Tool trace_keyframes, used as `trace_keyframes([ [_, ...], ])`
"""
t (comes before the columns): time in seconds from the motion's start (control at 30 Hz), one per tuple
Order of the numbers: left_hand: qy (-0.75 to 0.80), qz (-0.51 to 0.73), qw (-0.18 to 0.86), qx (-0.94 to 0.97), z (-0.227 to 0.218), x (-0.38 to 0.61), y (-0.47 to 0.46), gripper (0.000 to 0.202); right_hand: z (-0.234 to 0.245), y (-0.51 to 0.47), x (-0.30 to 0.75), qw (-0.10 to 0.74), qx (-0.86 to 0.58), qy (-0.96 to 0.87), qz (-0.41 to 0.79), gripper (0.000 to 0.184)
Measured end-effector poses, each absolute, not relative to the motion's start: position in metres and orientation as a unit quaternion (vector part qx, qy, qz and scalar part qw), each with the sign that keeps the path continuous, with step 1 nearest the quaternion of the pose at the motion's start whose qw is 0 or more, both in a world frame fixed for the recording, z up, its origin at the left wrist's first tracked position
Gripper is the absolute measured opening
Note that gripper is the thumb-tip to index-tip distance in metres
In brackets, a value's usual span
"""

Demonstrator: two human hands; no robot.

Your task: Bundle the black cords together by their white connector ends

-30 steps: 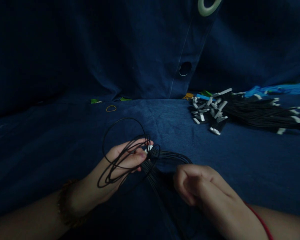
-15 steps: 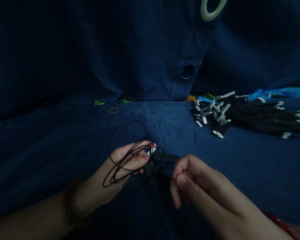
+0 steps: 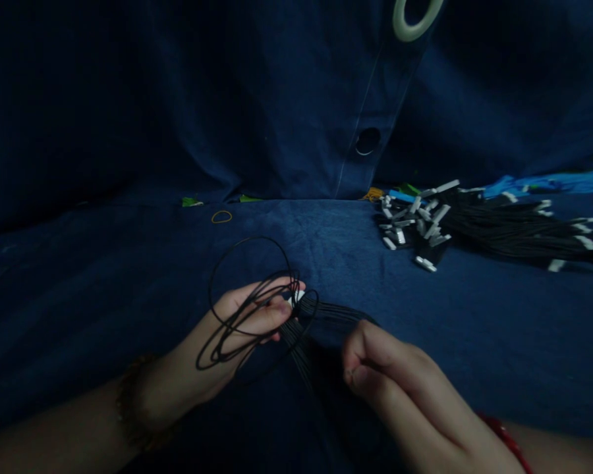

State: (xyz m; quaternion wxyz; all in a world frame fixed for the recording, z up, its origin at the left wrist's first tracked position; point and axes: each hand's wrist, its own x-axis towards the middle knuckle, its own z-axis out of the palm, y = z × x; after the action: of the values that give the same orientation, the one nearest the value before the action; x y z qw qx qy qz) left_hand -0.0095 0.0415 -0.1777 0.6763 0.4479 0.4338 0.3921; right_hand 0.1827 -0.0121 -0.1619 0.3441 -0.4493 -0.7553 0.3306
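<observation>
My left hand point(image 3: 254, 319) is closed around a bundle of thin black wires point(image 3: 333, 309), its thumb pressed against a white connector point(image 3: 296, 297). Loose loops of black wire point(image 3: 250, 238) spread over the back of that hand and thumb. More strands fan down and to the right below the fingers. To the right, my right hand point(image 3: 395, 382) is closed in a pinch, index finger curled against the thumb beside the wires. What lies between those fingertips, if anything, is too small or dark to make out.
Black cables with white connectors point(image 3: 420, 220) lie in a pile at the right, in front of blue wires point(image 3: 548, 183). A yellow rubber band point(image 3: 222, 216) rests on the dark blue cloth point(image 3: 143, 263). A pale ring point(image 3: 415, 23) hangs at the top.
My right hand has drawn slightly down, its fingers curling from a looser bend into a tighter pinch. My left hand keeps its hold on the wires. The whole view has shifted a little.
</observation>
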Motion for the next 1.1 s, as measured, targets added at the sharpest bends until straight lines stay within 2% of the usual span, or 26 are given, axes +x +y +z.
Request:
trace_keyframes([
  [0.33, 0.434, 0.384, 0.683, 0.443, -0.175, -0.007, 0.041, 0.026, -0.167, -0.002, 0.189, 0.314, -0.431, -0.738, 0.414, 0.018],
  [1.1, 0.409, 0.393, 0.690, 0.449, -0.178, -0.008, 0.042, 0.023, -0.172, 0.000, 0.188, 0.342, -0.416, -0.701, 0.467, 0.015],
])
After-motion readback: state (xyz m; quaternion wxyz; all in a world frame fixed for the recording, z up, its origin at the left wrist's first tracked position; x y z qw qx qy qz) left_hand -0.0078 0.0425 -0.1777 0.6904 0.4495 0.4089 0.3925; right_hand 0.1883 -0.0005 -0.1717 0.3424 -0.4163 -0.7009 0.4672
